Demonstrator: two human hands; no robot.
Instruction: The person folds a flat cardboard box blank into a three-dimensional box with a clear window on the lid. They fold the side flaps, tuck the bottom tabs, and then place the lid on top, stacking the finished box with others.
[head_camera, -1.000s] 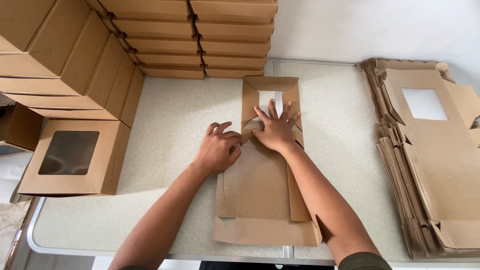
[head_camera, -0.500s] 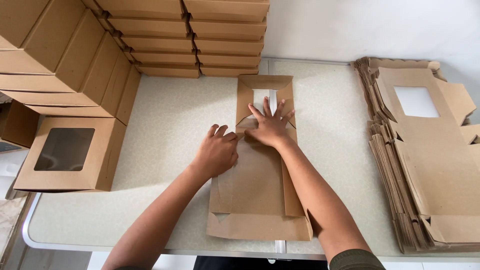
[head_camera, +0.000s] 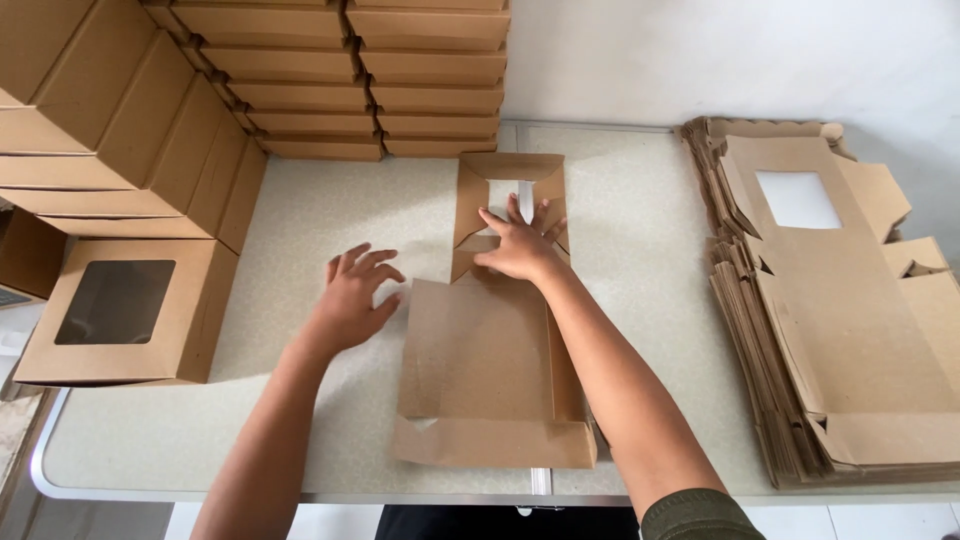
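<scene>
I see a pale speckled worktop (head_camera: 300, 215) set against a white wall (head_camera: 700, 55), viewed from above. Nearest me, a flat brown box blank (head_camera: 485, 375) lies at the centre of the worktop, its near flap folded up along the front edge. My left hand (head_camera: 352, 300) hovers or rests just left of the blank, fingers spread and open, holding nothing; I cannot tell whether the palm touches the surface. My right hand (head_camera: 520, 245) lies further out, pressed flat with fingers splayed on the blank's far section, where a window cutout (head_camera: 502, 190) shows between raised side flaps. It grips nothing; it only bears down on the card.

To the left stands a finished box (head_camera: 115, 310) with a dark window in its lid, near the worktop's edge. To the right, well apart from the hands, sits a stack of blanks (head_camera: 830, 330), the top one showing a white window opening. Beyond these, piles of closed boxes (head_camera: 330, 70) line the far edge and the left side, leaning against each other.
</scene>
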